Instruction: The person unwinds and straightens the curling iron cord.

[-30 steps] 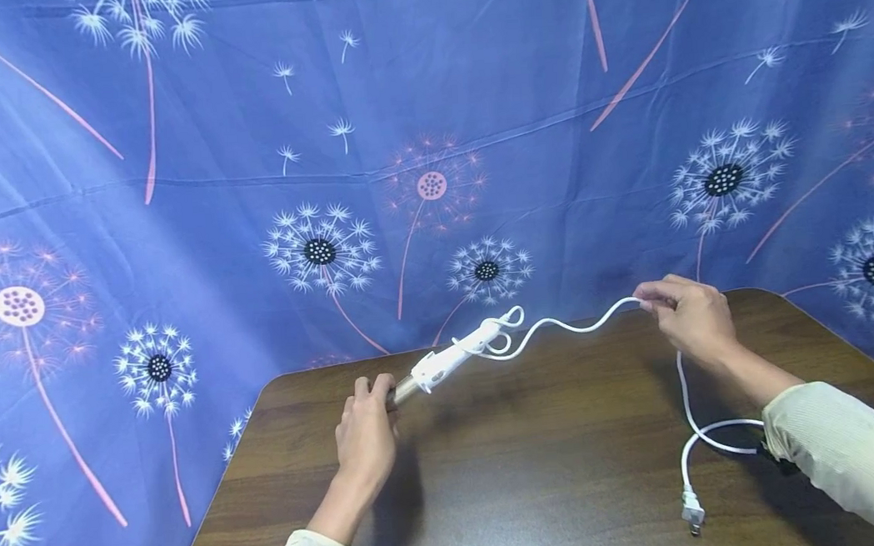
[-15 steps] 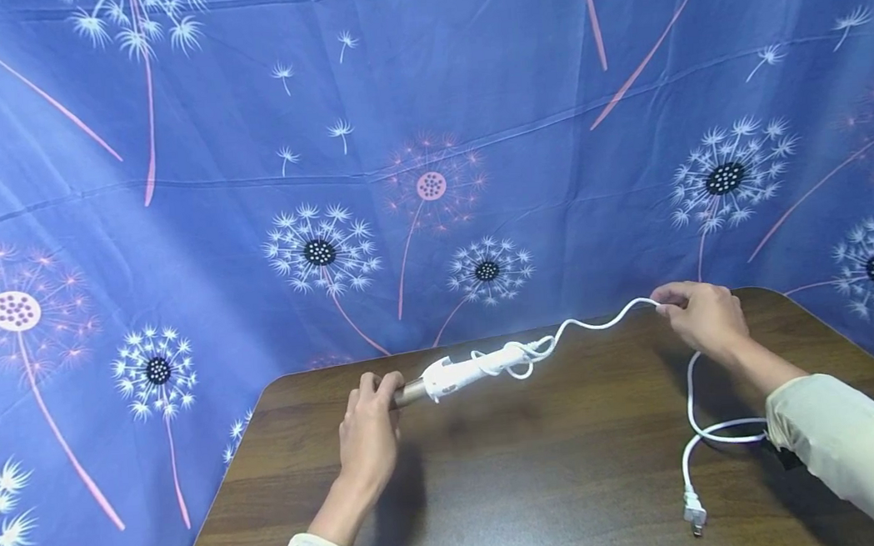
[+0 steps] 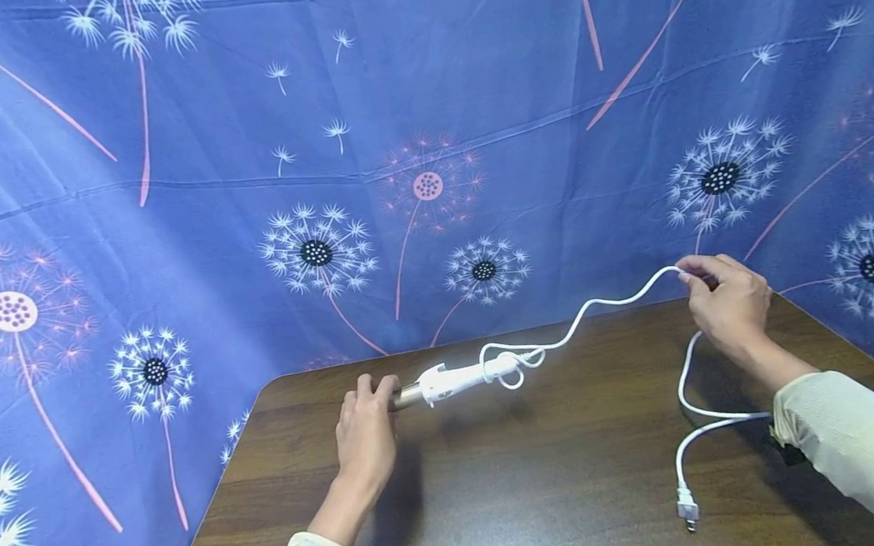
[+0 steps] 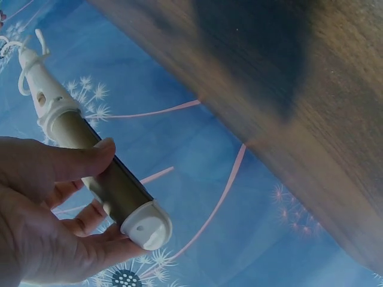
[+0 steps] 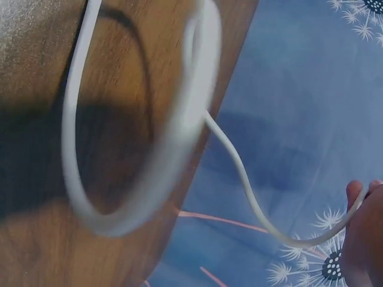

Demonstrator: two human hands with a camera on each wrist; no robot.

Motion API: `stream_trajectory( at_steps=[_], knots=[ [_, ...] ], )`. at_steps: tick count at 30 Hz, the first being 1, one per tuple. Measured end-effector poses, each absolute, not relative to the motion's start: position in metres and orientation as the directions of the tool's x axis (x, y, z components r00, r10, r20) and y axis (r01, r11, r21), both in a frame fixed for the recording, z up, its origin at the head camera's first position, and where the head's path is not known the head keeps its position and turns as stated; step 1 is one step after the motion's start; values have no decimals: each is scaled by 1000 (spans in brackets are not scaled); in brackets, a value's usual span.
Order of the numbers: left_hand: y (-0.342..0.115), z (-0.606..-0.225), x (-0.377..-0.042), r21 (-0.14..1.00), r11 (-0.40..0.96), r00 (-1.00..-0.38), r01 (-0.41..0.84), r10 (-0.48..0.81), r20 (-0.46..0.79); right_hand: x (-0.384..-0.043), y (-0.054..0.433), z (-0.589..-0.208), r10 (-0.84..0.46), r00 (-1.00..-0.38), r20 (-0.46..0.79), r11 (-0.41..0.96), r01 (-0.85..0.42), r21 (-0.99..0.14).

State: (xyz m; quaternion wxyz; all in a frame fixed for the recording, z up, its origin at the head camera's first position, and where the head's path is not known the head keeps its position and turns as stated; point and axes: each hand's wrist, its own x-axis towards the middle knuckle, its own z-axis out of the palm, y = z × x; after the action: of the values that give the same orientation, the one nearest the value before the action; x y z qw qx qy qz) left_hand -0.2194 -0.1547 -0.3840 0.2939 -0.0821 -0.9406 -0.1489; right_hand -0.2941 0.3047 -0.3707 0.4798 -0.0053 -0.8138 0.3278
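A curling iron (image 3: 454, 380) with a white handle and a gold-brown barrel (image 4: 111, 167) is held above the table. My left hand (image 3: 368, 436) grips its barrel, thumb on one side and fingers round the other; the white tip (image 4: 148, 226) pokes out past them. Around the handle's end the white cord (image 3: 611, 301) is looped. Farther right, my right hand (image 3: 732, 301) pinches that cord between thumb and fingers, raised over the table's back edge. From there the cord hangs down, bends by the right sleeve and ends in a two-prong plug (image 3: 688, 508).
The brown wooden table (image 3: 539, 475) has rounded back corners. Behind and beside it hangs a blue cloth (image 3: 553, 199) printed with dandelions. A slack bend of cord (image 5: 75, 149) hangs close to the right wrist camera.
My right hand has moved right and slightly up, drawing the cord with it. The curling iron's handle end has dipped, then the cord loops round it shifted. My left hand stays nearly still.
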Motion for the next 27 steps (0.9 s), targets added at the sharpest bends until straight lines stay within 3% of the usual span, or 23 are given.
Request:
stream_trajectory(
  at_steps=[3,7,12,17,23,27],
  knots=[
    [-156,-383,-220,250,945,-827,212,37,561,-292,307,-371,337,-564,754,763,-306,-570],
    [-158,-382,-220,273,942,-835,195,13,551,-290,313,-373,326,-690,646,666,-317,-675],
    [-159,-380,-220,299,935,-841,191,-1,541,-288,321,-376,239,-841,486,377,-381,-844],
    [-157,-379,-220,305,931,-835,200,-1,550,-284,330,-376,136,-946,294,134,-276,-952],
    [-153,-376,-218,311,926,-830,213,3,558,-282,337,-376,-1,-988,152,22,-152,-988],
    [-152,-375,-219,314,924,-825,220,5,564,-280,339,-377,-79,-989,122,57,-127,-990]
  ],
)
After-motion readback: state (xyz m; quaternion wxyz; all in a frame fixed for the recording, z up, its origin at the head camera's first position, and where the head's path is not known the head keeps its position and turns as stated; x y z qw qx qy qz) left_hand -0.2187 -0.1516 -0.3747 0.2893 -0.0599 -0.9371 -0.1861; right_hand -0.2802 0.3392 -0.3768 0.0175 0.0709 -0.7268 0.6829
